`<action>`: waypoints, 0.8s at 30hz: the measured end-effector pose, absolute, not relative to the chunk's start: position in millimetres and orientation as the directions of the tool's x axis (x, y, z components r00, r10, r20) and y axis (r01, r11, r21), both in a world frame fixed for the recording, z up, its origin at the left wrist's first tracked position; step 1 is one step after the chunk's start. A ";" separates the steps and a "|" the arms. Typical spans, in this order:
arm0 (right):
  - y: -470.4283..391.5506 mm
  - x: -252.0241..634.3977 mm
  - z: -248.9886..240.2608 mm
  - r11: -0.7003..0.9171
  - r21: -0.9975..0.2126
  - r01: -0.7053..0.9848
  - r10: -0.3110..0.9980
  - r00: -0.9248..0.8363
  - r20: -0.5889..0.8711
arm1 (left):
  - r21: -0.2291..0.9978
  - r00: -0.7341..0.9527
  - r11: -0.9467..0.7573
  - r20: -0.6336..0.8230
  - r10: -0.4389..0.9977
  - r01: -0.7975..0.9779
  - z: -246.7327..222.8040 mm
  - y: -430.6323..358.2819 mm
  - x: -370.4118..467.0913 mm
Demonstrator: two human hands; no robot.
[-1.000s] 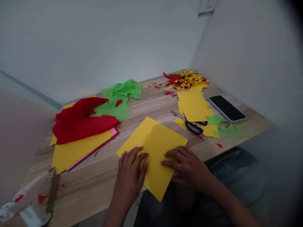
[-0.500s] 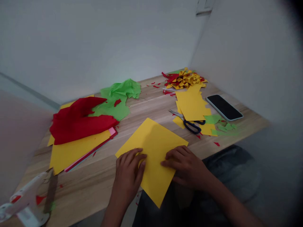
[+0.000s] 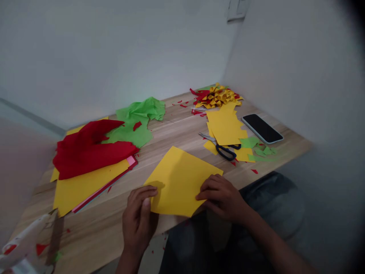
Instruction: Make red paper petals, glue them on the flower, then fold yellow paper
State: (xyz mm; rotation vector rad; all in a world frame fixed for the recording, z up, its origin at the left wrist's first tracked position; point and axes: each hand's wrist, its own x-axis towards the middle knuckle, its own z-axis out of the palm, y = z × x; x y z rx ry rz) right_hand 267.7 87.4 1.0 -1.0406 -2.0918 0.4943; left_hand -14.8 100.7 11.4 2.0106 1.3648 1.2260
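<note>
A sheet of yellow paper (image 3: 179, 179) lies at the table's near edge between my two hands. My left hand (image 3: 138, 219) is closed at its left side, fingertips over the edge and thumb close below them. My right hand (image 3: 221, 196) grips the lower right edge, fingers on top and thumb partly hidden underneath. The near side of the sheet now ends in a nearly straight edge; whether its corner is folded under or bent down I cannot tell. Scissors with dark handles (image 3: 226, 152) rest beyond my right hand, against several yellow paper pieces (image 3: 224, 127).
Red crumpled paper (image 3: 91, 152) covers a stack of coloured sheets (image 3: 94, 186) on the left. Green crepe paper (image 3: 142, 114) lies behind. A white glue gun (image 3: 25, 236) is at lower left. Curled yellow pieces (image 3: 221, 95) and a phone (image 3: 262, 128) are at right.
The sheet's near corner, which pointed down past the table edge, no longer shows. My left hand has moved left and down to the sheet's left side. The view has shifted slightly.
</note>
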 end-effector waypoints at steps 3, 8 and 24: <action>88.5 265.0 0.4 0.546 -0.637 0.544 0.835 -0.296 0.464 | 0.739 0.161 -0.484 0.467 0.869 0.469 12.7 97.8 -14.3; 92.6 263.7 6.4 0.400 -0.758 0.515 0.879 0.018 0.476 | 0.575 0.139 -0.457 0.510 0.849 0.678 7.5 97.9 -8.4; 148.8 341.7 6.0 0.032 -0.432 0.901 0.865 0.192 0.464 | 0.844 -0.198 0.048 0.070 0.978 0.533 2.0 109.5 -3.9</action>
